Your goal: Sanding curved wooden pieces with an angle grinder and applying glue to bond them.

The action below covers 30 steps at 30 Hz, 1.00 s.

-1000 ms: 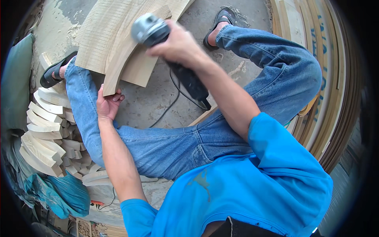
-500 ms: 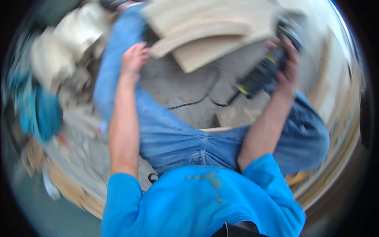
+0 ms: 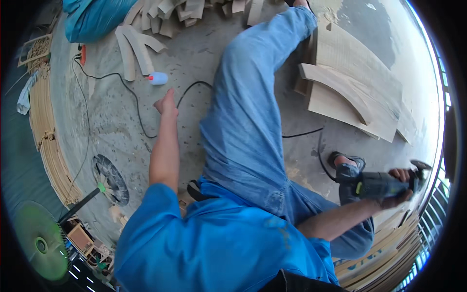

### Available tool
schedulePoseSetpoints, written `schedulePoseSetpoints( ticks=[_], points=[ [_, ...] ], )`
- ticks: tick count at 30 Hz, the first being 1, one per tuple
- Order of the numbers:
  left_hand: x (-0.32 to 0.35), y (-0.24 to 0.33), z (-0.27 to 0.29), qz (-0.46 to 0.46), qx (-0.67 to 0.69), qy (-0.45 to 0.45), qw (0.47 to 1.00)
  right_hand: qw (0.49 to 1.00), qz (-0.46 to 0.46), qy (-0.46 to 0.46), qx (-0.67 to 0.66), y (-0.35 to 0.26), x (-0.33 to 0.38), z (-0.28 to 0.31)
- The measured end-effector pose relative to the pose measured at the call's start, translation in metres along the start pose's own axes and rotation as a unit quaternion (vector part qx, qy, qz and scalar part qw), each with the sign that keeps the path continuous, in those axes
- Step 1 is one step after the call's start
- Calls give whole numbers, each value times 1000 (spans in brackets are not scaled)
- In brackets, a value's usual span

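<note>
My right hand (image 3: 396,190) is wrapped round the dark body of an angle grinder (image 3: 374,185), out at the right above my bent leg. A disc shows at the tool's far end, and its black cord trails from the near end. My left hand (image 3: 168,103) is stretched forward over the floor, thumb apart from the fingers and nothing in it. Just beyond its fingertips lies a small pale plastic bottle (image 3: 159,78) with a red cap, apart from the hand. A curved wooden piece (image 3: 335,87) rests on flat boards (image 3: 362,68) at the right.
Curved wood offcuts (image 3: 134,48) lie ahead, beside a teal sack (image 3: 97,19). A black cord (image 3: 131,92) crosses the concrete floor. At the left stand a green fan (image 3: 41,243) and stacked wood strips (image 3: 46,131). More boards (image 3: 384,253) lie near a railing (image 3: 435,214) at the right.
The view has swung left. My left hand has gone from beside my leg and the curved piece to out over the floor near the bottle. The grinder has moved out to the right, away from the boards.
</note>
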<state>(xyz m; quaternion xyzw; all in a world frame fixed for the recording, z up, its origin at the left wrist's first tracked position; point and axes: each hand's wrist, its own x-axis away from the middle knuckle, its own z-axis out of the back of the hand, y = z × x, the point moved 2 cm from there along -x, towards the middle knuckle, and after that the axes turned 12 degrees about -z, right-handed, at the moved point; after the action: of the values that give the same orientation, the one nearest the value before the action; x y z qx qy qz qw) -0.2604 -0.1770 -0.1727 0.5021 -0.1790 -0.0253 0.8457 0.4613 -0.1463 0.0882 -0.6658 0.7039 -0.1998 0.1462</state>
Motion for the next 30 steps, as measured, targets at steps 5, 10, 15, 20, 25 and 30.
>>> schedulePoseSetpoints(
  ticks=[5,10,15,20,25,30],
  points=[
    [-117,-39,-13,-206,97,-39,973,948,156,129,244,-68,63,-56],
    [-89,-12,-23,-96,-19,-86,991,959,167,125,194,-122,129,-78],
    [-5,121,-65,-250,154,-219,930,926,293,177,160,-98,173,-75],
    [148,259,-109,-515,137,-512,673,840,391,293,235,-72,156,-82],
    [345,230,-152,-517,42,-644,563,813,410,336,241,-64,155,-84],
    [456,181,-196,-613,-124,-650,432,856,378,287,207,-87,197,-70]
  ],
)
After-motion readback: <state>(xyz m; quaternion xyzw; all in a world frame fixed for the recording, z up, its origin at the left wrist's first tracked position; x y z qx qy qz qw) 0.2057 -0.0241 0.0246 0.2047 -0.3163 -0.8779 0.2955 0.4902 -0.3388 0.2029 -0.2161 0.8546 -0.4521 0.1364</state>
